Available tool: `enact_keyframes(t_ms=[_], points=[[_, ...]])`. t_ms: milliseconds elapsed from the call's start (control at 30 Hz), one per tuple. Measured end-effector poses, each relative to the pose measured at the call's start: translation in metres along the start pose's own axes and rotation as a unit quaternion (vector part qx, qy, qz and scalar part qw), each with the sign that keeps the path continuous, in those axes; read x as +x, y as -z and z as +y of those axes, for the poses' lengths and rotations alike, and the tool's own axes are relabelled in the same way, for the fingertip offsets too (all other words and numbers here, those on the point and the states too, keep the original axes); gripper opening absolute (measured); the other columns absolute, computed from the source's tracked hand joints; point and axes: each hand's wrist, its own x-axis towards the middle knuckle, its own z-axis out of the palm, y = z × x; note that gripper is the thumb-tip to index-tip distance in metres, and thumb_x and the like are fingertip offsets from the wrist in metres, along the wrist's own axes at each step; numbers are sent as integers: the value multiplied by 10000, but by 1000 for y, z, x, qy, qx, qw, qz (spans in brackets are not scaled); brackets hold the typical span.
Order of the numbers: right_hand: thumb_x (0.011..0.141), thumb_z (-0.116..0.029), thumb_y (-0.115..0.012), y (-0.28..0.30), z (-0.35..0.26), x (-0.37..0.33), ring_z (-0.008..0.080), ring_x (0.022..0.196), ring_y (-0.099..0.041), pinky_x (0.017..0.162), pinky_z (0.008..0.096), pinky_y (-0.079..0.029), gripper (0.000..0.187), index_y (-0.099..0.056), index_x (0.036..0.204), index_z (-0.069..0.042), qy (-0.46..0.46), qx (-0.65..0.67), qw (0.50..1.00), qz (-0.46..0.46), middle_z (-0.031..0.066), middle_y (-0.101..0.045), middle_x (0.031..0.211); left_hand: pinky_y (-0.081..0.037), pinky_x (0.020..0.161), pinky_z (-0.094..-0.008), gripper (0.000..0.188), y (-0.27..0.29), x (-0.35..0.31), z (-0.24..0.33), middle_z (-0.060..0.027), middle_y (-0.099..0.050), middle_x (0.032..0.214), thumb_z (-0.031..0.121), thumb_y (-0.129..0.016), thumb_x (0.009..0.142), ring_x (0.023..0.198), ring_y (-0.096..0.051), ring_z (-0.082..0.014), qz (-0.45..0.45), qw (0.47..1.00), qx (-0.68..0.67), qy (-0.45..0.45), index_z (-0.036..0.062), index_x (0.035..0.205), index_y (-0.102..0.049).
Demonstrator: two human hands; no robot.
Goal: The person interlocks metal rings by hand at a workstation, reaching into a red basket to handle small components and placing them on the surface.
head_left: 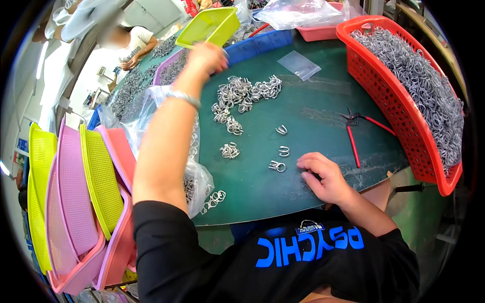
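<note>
My left hand is stretched far out over the table, beside a yellow-green basket; its fingers are blurred, and I cannot make out whether they hold anything. Near the table's front edge rests my right hand, palm down, fingers loosely bent and thumb apart, with nothing visible in it. Just left of it lie small sets of curved metal rings. A larger heap of silvery metal rings is in the middle, with smaller clusters nearer me. Red-handled pliers lie spread to the right.
A tall red basket heaped with metal rings borders the right side. Stacked coloured baskets stand at left, beside a clear plastic bag of rings. A flat clear bag lies farther back. Another person sits at far left.
</note>
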Motion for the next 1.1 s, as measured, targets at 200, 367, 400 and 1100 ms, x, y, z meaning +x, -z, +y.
enact_keyframes(t_ms=[200,367,400,1100], points=[[714,42,-564,-3,7,-2,248,801,-570,646,291,-466,227,-558,935,-7,9,-7,1000,7,128,-557,944,-504,697,-264,450,46,50,-11,-178,-562,1003,70,-452,843,796,-586,-209,75,975,-200,-60,-63,1254,-327],[726,44,-556,-2,6,-3,226,777,-569,625,284,-464,217,-557,937,-6,-7,4,1000,2,121,-557,945,-458,597,-257,213,-5,17,-40,-49,-615,731,153,-582,765,628,-557,-122,62,976,161,-130,15,920,-626],[726,45,-556,-2,6,-3,225,774,-569,625,282,-463,217,-557,936,-7,-3,-1,1000,5,119,-558,946,-463,668,-294,217,-14,6,-47,-84,-628,773,197,-595,739,709,-582,-181,18,972,194,-129,46,888,-642],[744,30,-550,-4,8,-5,212,749,-569,607,270,-457,187,-565,926,-10,-9,-6,1000,6,105,-565,938,-396,502,-239,75,-46,-63,-74,-10,-543,622,118,-584,760,546,-492,-102,-253,967,-38,9,47,738,-590]])
